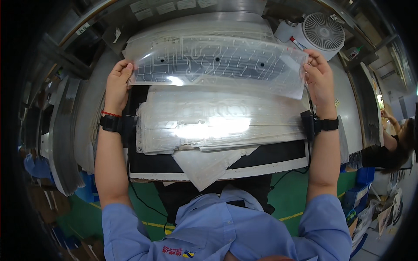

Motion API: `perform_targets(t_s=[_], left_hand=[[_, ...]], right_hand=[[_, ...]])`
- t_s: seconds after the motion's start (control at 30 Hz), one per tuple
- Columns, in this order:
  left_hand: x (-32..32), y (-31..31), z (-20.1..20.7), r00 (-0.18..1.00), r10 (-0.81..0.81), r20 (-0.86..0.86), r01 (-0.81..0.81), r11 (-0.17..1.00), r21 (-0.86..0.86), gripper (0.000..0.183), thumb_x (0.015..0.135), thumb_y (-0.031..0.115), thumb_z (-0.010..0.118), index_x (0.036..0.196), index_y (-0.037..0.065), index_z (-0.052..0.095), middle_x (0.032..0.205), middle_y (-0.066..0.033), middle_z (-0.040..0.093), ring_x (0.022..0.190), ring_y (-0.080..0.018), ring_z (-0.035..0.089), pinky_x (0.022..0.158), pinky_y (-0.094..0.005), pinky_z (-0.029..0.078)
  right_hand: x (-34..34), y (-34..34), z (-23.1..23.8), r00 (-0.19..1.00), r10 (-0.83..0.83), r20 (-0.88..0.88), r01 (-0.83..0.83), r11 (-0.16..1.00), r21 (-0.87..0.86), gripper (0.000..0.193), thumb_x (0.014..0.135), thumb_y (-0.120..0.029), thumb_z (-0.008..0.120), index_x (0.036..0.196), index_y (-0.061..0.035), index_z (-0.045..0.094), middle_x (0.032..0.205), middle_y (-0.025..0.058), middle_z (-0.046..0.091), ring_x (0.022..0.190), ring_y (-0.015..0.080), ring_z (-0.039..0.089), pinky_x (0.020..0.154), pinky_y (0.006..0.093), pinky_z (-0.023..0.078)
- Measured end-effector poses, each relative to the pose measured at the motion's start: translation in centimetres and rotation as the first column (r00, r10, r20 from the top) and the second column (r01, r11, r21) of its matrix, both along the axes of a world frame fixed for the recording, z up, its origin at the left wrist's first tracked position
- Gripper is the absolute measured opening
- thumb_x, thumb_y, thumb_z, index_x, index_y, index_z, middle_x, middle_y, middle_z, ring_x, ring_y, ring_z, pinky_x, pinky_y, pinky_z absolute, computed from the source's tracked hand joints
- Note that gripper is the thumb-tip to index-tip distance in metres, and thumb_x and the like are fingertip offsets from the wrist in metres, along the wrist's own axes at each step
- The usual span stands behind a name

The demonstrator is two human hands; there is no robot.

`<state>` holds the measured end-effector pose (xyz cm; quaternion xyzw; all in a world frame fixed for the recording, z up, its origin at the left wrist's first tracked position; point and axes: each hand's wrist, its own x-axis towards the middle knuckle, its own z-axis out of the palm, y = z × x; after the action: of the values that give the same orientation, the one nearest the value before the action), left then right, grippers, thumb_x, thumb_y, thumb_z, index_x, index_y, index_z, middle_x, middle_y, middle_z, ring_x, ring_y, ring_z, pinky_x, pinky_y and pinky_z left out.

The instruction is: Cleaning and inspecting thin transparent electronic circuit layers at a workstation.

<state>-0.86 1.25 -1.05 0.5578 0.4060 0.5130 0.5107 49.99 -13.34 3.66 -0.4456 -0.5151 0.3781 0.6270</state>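
A clear plastic sheet printed with pale circuit traces (204, 56) is stretched between my two hands, held up above the far part of the bench. My left hand (118, 82) pinches its left end between thumb and fingers. At the opposite end my right hand (318, 78) grips the right edge, thumb in front. Below, a pile of similar clear printed sheets (187, 108) lies on a black mat (278, 154), catching a bright glare. One loose sheet (207, 167) pokes out askew from the pile over the bench's near edge.
Another stack of sheets (204, 26) lies behind the held one. At the far right stands a white round fan (323, 30) beside a red marker (297, 42). Tall stacks of sheets (67, 130) flank the left side. Another person (396, 143) is at the right. Cables hang below the bench.
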Motion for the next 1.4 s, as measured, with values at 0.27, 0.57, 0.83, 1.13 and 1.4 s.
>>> perform_targets(t_s=[0.27, 0.57, 0.83, 1.13, 1.4], left_hand=[[0.1, 0.0, -0.5, 0.989, -0.127, -0.071, 0.121, 0.990, -0.075, 0.014, 0.102, 0.017, 0.058, 0.109, 0.005, 0.060, 0.094, -0.0012, 0.068, 0.056, -0.0005, 0.043, 0.049, -0.0167, 0.032], [0.4, -0.2, -0.3, 0.987, -0.120, -0.105, 0.112, 0.991, -0.077, 0.012, 0.102, 0.016, 0.056, 0.108, 0.006, 0.060, 0.096, -0.0006, 0.068, 0.057, -0.0004, 0.043, 0.049, -0.0164, 0.032], [0.4, -0.1, -0.4, 0.986, -0.124, -0.111, 0.115, 0.990, -0.081, 0.012, 0.102, 0.016, 0.056, 0.109, 0.006, 0.060, 0.097, -0.0008, 0.069, 0.057, -0.0005, 0.043, 0.048, -0.0165, 0.032], [0.3, 0.0, -0.6, 0.985, -0.130, -0.110, 0.122, 0.990, -0.077, 0.012, 0.102, 0.016, 0.057, 0.109, 0.006, 0.060, 0.097, -0.0008, 0.069, 0.056, -0.0006, 0.043, 0.048, -0.0167, 0.032], [0.3, -0.1, -0.4, 0.986, -0.121, -0.115, 0.114, 0.991, -0.068, 0.013, 0.102, 0.016, 0.057, 0.109, 0.006, 0.060, 0.095, -0.0007, 0.069, 0.057, -0.0008, 0.043, 0.048, -0.0166, 0.032]], right_hand=[[-1.0, -0.5, 0.7, 0.941, 0.206, 0.269, -0.119, 0.944, -0.308, 0.032, 0.089, -0.005, 0.065, 0.121, -0.0008, 0.060, 0.089, -0.0004, 0.067, 0.071, 0.0014, 0.054, 0.059, 0.0180, 0.042], [-1.0, -0.7, 0.4, 0.876, 0.333, 0.349, -0.186, 0.901, -0.393, 0.032, 0.086, -0.004, 0.065, 0.117, 0.0024, 0.063, 0.086, -0.0029, 0.063, 0.073, 0.0032, 0.057, 0.066, 0.0184, 0.046], [-0.4, -0.3, -0.3, 0.882, 0.304, 0.361, -0.160, 0.912, -0.377, 0.031, 0.083, -0.002, 0.064, 0.114, 0.0038, 0.064, 0.082, -0.0024, 0.064, 0.074, 0.0050, 0.059, 0.069, 0.0202, 0.048], [-0.8, -0.6, 0.0, 0.863, 0.322, 0.389, -0.171, 0.911, -0.374, 0.031, 0.082, -0.003, 0.065, 0.112, 0.0054, 0.064, 0.081, -0.0009, 0.065, 0.073, 0.0049, 0.058, 0.069, 0.0205, 0.048], [-1.1, -0.5, 0.1, 0.871, 0.293, 0.395, -0.143, 0.919, -0.367, 0.032, 0.082, -0.002, 0.064, 0.112, 0.0064, 0.064, 0.081, 0.0000, 0.066, 0.073, 0.0055, 0.059, 0.069, 0.0207, 0.049]])
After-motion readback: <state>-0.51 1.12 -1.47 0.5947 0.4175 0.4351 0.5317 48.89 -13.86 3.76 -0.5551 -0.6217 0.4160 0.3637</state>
